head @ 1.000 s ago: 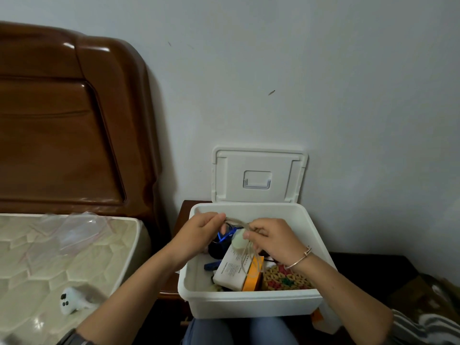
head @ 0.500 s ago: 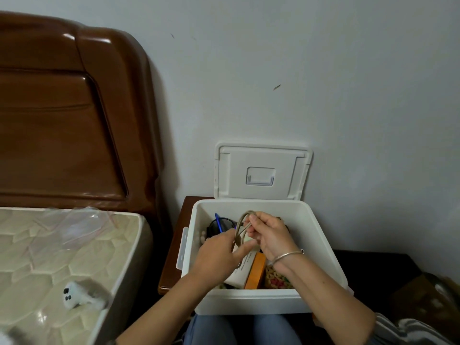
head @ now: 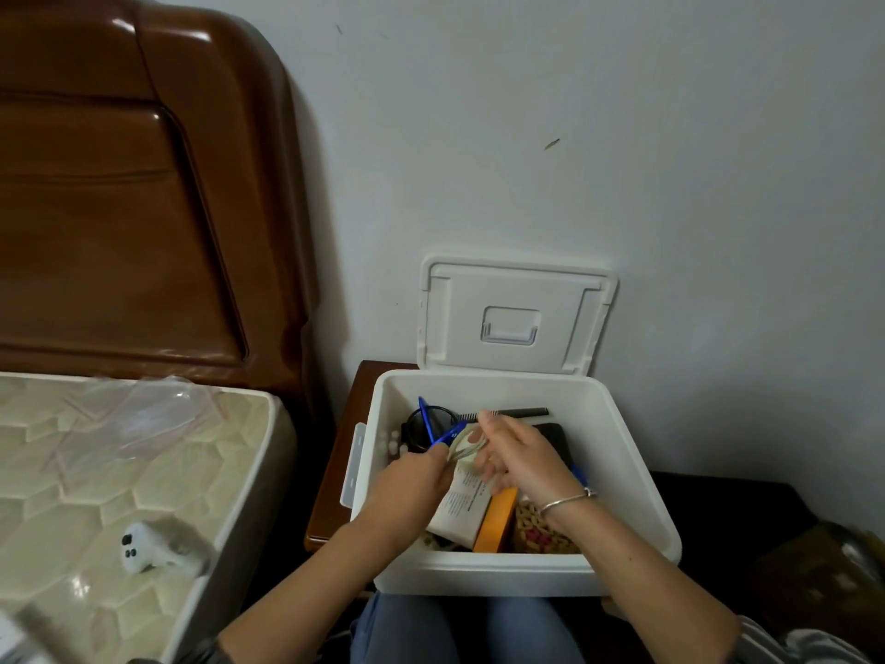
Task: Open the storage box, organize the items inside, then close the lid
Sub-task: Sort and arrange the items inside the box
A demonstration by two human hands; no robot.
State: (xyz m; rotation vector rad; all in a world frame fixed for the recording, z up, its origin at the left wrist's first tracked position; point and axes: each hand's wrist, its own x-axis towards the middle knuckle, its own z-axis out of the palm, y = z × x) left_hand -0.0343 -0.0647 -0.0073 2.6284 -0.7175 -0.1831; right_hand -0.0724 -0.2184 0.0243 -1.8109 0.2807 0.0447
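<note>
- Head view: our left hand (head: 415,481) and right hand (head: 524,460) both pinch a pale looped cord (head: 461,445), now lower than half a second ago, just above the packed items.
- We see the white storage box (head: 479,575) against our knees, its lid (head: 512,289) upright against the wall as before.
- A black comb (head: 524,413), covered earlier by our hands, shows along the box's back.

White storage box (head: 618,452) before me: open, lid (head: 455,318) upright at its far side. Inside, black comb (head: 522,413) lies far, booklet (head: 459,510) and orange carton (head: 498,524) near.
</note>
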